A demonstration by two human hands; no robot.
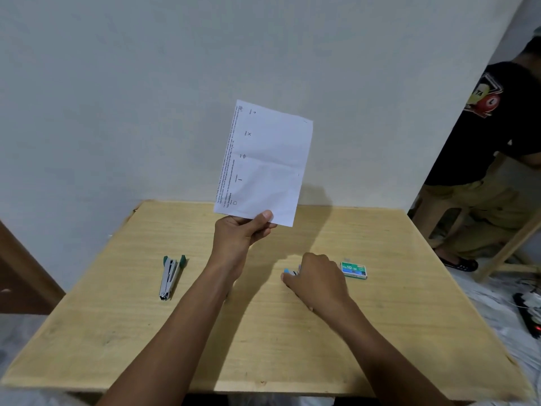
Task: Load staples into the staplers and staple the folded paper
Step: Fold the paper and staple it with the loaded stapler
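The right hand (317, 278) is covering nearly all of the blue stapler (287, 271), only a tip peeking out beside its fingers; grip unclear. Above the left hand (243, 232), print on the paper (269, 168) is running too small to read.

Free tabletop (257, 306) between stapler (169, 276) and staple box (353, 270).

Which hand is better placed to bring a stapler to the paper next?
Right. The right hand lies on the blue stapler beside the staple box, fingers curled over it, while the left hand is busy pinching the paper up off the table. The green stapler lies apart, untouched.
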